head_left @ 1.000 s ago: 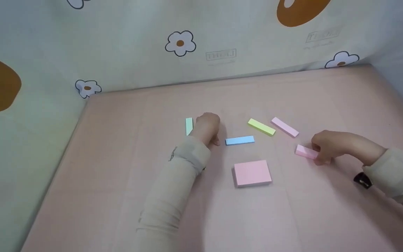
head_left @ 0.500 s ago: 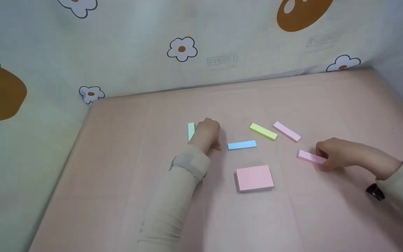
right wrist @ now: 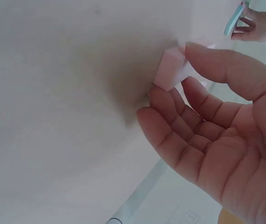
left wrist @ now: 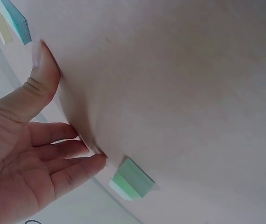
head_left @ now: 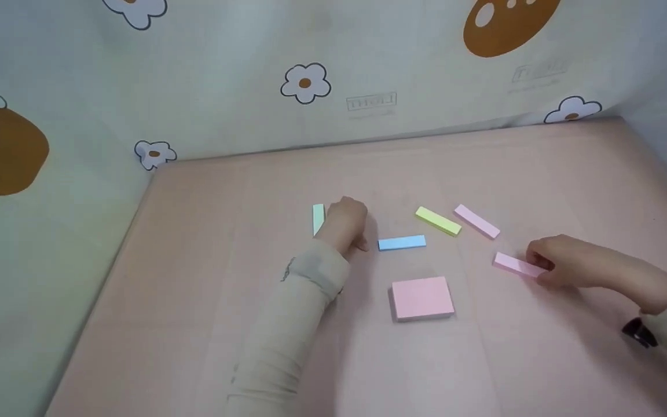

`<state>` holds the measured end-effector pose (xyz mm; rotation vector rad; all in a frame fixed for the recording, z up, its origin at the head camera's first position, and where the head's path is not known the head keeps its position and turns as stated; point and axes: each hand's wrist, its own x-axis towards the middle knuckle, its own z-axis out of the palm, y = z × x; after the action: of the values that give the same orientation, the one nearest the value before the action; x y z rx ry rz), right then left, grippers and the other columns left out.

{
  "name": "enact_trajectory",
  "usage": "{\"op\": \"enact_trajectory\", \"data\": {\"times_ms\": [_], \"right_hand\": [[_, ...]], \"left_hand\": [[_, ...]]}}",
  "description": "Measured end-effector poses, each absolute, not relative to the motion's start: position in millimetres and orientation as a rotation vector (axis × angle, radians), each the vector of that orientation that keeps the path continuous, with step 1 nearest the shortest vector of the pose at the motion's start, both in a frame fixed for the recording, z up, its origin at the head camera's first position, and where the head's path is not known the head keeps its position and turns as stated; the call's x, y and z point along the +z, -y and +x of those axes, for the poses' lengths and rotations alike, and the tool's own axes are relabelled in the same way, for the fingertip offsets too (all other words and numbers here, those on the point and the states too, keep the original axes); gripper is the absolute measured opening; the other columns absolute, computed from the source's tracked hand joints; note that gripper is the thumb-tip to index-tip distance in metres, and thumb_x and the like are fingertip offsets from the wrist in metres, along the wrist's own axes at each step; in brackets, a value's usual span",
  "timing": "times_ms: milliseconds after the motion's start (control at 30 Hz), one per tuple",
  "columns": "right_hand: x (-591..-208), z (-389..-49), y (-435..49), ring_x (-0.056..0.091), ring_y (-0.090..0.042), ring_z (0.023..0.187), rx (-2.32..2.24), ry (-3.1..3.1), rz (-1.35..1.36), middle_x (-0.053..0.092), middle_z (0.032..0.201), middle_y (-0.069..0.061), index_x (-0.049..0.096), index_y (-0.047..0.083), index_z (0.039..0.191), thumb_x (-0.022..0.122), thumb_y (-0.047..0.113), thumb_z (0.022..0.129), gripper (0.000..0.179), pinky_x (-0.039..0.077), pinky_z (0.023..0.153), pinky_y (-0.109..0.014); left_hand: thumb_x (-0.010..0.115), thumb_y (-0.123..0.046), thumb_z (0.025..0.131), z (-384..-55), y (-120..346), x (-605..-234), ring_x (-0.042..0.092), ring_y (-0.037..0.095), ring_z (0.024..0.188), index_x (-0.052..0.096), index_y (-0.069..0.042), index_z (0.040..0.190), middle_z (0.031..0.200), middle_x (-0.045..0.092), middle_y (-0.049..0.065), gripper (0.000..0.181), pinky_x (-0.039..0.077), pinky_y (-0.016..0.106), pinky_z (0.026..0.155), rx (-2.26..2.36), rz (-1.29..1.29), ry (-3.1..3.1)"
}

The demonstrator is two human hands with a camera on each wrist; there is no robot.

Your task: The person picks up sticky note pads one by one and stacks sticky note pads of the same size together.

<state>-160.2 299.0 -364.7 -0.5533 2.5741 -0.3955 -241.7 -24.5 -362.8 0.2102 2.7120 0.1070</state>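
Observation:
My right hand (head_left: 576, 263) holds the right end of a narrow pink sticky-note pad (head_left: 513, 264) between thumb and fingers; the pad lies on the pink table. In the right wrist view the near end of that pad (right wrist: 169, 70) shows between the thumb and fingertips. Nothing is in my left hand (head_left: 345, 220), whose fingertips rest on the table between a narrow green pad (head_left: 318, 217) and a narrow blue pad (head_left: 402, 243). The left wrist view has its thumb spread from its loosely bent fingers, with the green pad (left wrist: 133, 179) beyond them.
A narrow yellow pad (head_left: 438, 221) and another narrow pink pad (head_left: 477, 221) lie behind the blue one. Nearer the front is a larger pink sticky-note block (head_left: 422, 298). A flower-print cloth (head_left: 223, 87) hangs along the table's back and left edges.
My right hand has slid right along the narrow pink pad, so more of it shows, while the pad stays in about the same place. The left hand stays put. The head view has shifted slightly.

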Motion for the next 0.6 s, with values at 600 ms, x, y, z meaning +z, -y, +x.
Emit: {"op": "enact_trajectory", "data": {"times_ms": [600], "right_hand": [[-362.7, -152.8, -284.4, 0.041, -0.016, 0.065, -0.347, -2.672, -0.543, 0.046, 0.074, 0.0, 0.055, 0.004, 0.087, 0.058, 0.001, 0.068, 0.019, 0.033, 0.057, -0.027]], "left_hand": [[0.081, -0.026, 0.067, -243.1, 26.7, -364.2, 0.052, 0.022, 0.098, 0.06, 0.0, 0.117, 0.124, 0.053, 0.017, 0.061, 0.043, 0.034, 0.093, -0.075, 0.341, -2.691]]}}
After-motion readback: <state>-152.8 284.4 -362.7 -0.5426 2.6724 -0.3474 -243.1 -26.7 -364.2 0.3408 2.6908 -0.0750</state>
